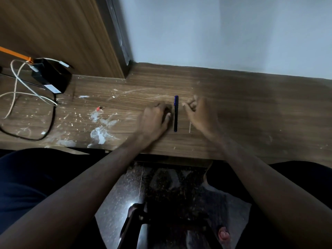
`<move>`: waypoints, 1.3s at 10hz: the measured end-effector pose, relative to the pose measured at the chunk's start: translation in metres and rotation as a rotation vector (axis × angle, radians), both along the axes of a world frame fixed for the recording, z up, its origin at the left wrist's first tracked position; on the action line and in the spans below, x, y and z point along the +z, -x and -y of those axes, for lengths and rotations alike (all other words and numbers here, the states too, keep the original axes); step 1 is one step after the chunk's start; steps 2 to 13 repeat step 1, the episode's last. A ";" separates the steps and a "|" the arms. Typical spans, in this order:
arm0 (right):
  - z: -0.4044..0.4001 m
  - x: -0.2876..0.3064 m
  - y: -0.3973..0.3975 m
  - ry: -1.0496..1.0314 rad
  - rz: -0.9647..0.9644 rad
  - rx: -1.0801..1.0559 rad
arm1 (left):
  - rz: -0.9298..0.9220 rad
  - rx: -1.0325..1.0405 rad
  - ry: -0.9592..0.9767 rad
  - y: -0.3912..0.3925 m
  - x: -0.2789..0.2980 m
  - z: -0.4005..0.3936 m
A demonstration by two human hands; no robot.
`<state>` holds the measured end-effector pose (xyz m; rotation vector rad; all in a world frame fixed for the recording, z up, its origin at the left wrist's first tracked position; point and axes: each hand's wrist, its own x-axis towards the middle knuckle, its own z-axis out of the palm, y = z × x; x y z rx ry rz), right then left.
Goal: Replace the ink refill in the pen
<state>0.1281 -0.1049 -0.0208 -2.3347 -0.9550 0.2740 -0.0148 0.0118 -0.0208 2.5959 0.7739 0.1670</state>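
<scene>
A dark blue pen (176, 114) lies on the wooden desk (233, 105), pointing away from me. My left hand (155, 118) rests just left of it, fingers curled, thumb tip close to the barrel and nothing in its grip. My right hand (199, 112) hovers just right of the pen with its fingers curled in. A thin white refill (190, 127) sticks out from under the heel of that hand, parallel to the pen. Whether the fingers pinch the refill or it lies loose under the hand is hidden.
A black power box (52, 76) with white and black cables (27, 94) and an orange strap sits at the far left. White paint smears (100, 133) and a small red speck (98, 109) mark the desk left of my hands. A wooden panel and a pale wall stand behind.
</scene>
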 end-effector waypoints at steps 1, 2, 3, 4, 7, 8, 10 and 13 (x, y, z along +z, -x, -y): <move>0.006 0.009 -0.013 -0.027 0.204 -0.011 | -0.045 -0.002 -0.104 0.004 0.004 -0.011; 0.006 0.009 -0.013 -0.027 0.204 -0.011 | -0.045 -0.002 -0.104 0.004 0.004 -0.011; 0.006 0.009 -0.013 -0.027 0.204 -0.011 | -0.045 -0.002 -0.104 0.004 0.004 -0.011; 0.006 0.009 -0.013 -0.027 0.204 -0.011 | -0.045 -0.002 -0.104 0.004 0.004 -0.011; 0.006 0.009 -0.013 -0.027 0.204 -0.011 | -0.045 -0.002 -0.104 0.004 0.004 -0.011; 0.006 0.009 -0.013 -0.027 0.204 -0.011 | -0.045 -0.002 -0.104 0.004 0.004 -0.011; 0.006 0.009 -0.013 -0.027 0.204 -0.011 | -0.045 -0.002 -0.104 0.004 0.004 -0.011; 0.006 0.009 -0.013 -0.027 0.204 -0.011 | -0.045 -0.002 -0.104 0.004 0.004 -0.011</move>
